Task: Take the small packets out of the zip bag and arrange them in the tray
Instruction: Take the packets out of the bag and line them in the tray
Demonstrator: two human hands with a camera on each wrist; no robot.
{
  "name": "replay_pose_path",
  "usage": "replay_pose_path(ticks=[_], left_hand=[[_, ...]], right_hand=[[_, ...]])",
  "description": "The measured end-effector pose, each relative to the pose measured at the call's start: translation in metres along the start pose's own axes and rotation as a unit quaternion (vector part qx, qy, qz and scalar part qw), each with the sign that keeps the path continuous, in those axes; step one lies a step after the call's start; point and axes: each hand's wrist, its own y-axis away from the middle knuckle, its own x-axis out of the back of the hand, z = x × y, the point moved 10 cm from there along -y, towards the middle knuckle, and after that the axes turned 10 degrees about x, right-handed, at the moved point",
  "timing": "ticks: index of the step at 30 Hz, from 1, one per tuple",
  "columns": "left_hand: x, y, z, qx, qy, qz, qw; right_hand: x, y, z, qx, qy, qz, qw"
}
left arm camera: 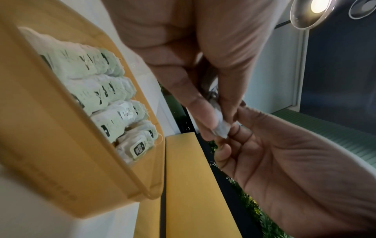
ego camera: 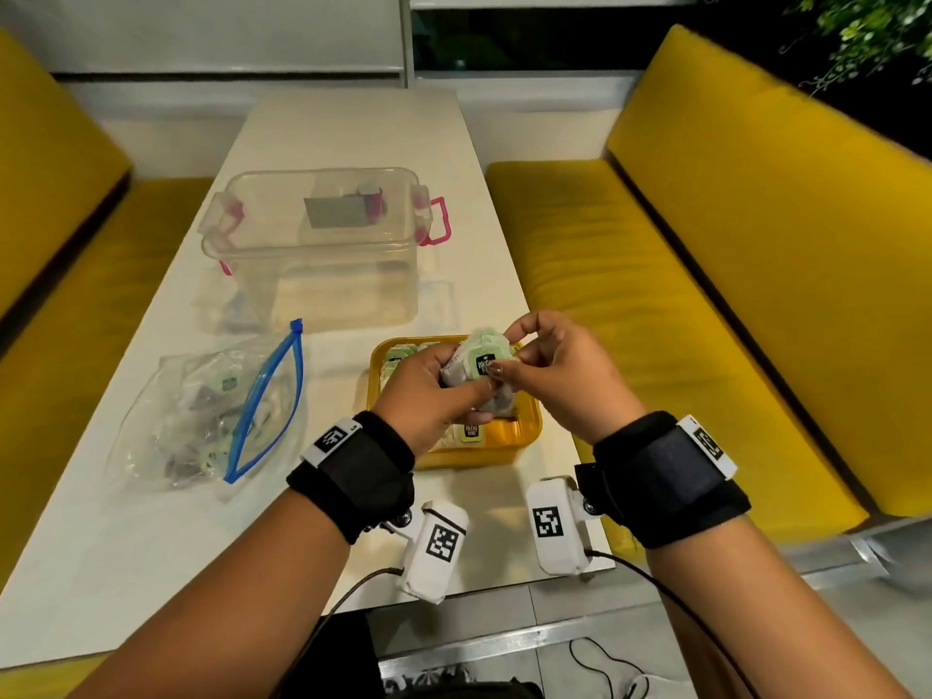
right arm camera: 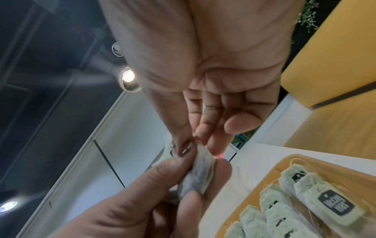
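Left hand (ego camera: 428, 391): centre of the head view, just above the tray; fingers curled round a small bunch of packets, thumb pressed against the bunch's near side.
Right hand (ego camera: 560, 375): just right of the left hand; thumb and forefinger pinch the top edge of one packet in the bunch, the other fingers loosely curled.
Held packets (ego camera: 481, 368): white sachets with pale green tags, one tag with a black label facing up; they sit between both hands, over the tray's middle. In the right wrist view the pinched packet (right arm camera: 200, 175) shows as a thin white pouch with dark contents, clamped between fingertips of both hands.
Tray (ego camera: 527, 431): yellow, lower centre of the head view, on the worktop, partly hidden by the hands. In the left wrist view, packets in the tray (left arm camera: 105, 96) stand in close rows, green tags up.
Zip bag (ego camera: 201, 411): clear with a blue zip strip, lower left of centre, lying flat on the worktop, mouth gaping; more packets visible inside. Well apart from both hands, left of the tray.
Clear box (ego camera: 323, 244): transparent, pink clips, upper centre, beyond the tray and bag; a grey object lies inside.
Worktop (ego camera: 151, 547): white, long, running up the frame.
Benches (ego camera: 706, 295): yellow cushions on either side.
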Motion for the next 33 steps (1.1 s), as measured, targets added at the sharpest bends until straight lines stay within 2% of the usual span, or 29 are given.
replay_pose_path(ticks=[4, 12, 18, 22, 25, 31, 33], left_hand=[[0.001, -0.008, 0.003, 0.009, 0.052, -0.013, 0.999], [0.013, -0.014, 0.011, -0.024, 0.011, 0.027, 0.999], [0.031, -0.018, 0.001, -0.021, 0.014, 0.079, 0.997], [0.020, -0.017, 0.008, -0.043, -0.011, 0.045, 0.998], [0.013, -0.019, 0.006, -0.030, 0.009, 0.027, 0.999], [0.011, -0.028, -0.002, 0.003, 0.110, 0.041, 0.993], [0.014, -0.028, 0.001, -0.021, 0.071, 0.058, 0.996]], right_hand=[[0.006, -0.008, 0.009, -0.019, -0.034, 0.027, 0.999], [-0.002, -0.010, 0.012, -0.025, -0.057, 0.015, 0.998], [0.004, -0.009, 0.026, -0.069, -0.235, 0.047, 0.968], [0.003, -0.009, 0.028, -0.073, -0.233, 0.044, 0.969], [0.006, -0.010, 0.028, -0.064, -0.192, 0.048, 0.978], [0.004, -0.008, 0.035, -0.070, -0.248, 0.062, 0.964], [0.004, -0.008, 0.035, -0.068, -0.241, 0.064, 0.966]])
